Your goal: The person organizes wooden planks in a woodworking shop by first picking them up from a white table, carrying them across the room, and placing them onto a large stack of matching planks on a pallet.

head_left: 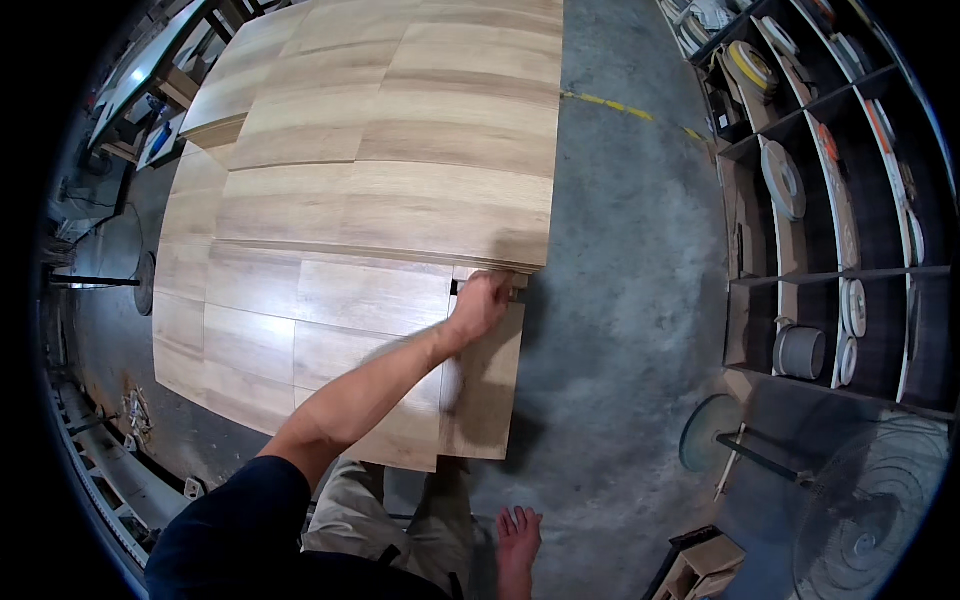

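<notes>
Wood-grain panels [370, 290] lie in stacks in front of me. The taller stack [455, 130] ends in a stepped edge across the middle. My left hand [482, 300] reaches to its near right corner, fingers closed and pointing down. What they hold is hidden by the hand; a small dark gap and pale wooden pieces [518, 283] show beside it. Under the left forearm lies a narrow panel [483, 385] on the right side of the lower stack. My right hand [518, 538] hangs low at my right side, away from the panels, its fingers apart and holding nothing.
A dark shelf unit [745, 300] with rolls of edging tape [783, 180] stands on the right. A pedestal fan [865, 540] and a wooden box [705, 565] are at the lower right. On the grey floor [630, 330] runs a yellow line [610, 103]. A workbench [150, 70] stands far left.
</notes>
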Action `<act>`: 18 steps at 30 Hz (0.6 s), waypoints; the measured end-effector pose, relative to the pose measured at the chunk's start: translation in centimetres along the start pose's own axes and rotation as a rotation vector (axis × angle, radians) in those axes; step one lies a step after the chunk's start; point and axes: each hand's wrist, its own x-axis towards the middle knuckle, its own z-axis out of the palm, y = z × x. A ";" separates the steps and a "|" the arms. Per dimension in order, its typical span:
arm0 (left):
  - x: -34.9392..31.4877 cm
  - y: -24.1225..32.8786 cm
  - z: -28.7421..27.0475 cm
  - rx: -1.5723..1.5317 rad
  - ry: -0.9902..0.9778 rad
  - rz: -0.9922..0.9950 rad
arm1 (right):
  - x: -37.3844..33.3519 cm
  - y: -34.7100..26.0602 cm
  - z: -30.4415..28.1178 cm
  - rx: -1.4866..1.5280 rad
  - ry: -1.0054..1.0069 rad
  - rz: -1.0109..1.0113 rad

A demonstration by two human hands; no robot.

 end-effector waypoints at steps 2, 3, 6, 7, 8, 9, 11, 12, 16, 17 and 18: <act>-1.2 0.3 0.2 0.030 0.102 0.142 | 0.4 -0.1 -1.2 -0.006 0.001 0.021; -1.7 0.7 -0.1 0.083 0.139 0.244 | 0.4 -0.1 -1.6 -0.016 0.009 0.038; -2.6 1.7 -0.3 0.127 0.215 0.346 | 0.9 -0.5 -2.0 -0.043 -0.062 0.024; -2.8 2.3 -0.7 0.139 0.052 0.252 | 1.1 -0.7 -1.9 -0.042 -0.063 0.027; -2.8 2.7 -0.8 0.149 -0.111 0.156 | 1.4 -0.8 -1.8 -0.062 -0.063 0.028; -2.5 1.6 -0.6 0.158 -0.101 0.143 | 1.6 -1.0 -1.5 -0.096 -0.073 0.036; -1.0 -1.4 0.7 0.074 0.019 0.112 | 1.4 -1.5 -0.5 -0.134 -0.101 0.050; -0.1 -1.3 0.8 0.073 0.017 0.106 | 1.4 -1.7 -0.5 -0.152 -0.118 0.052; 2.2 3.1 0.7 -1.037 0.059 -0.920 | 1.8 -1.7 -1.4 -0.162 -0.138 0.026; 2.3 2.7 0.9 -1.096 0.111 -0.976 | 1.7 -1.9 -1.6 -0.175 -0.108 0.034; 2.5 2.4 1.1 -1.155 0.163 -1.029 | 1.7 -2.2 -1.6 -0.188 -0.080 0.040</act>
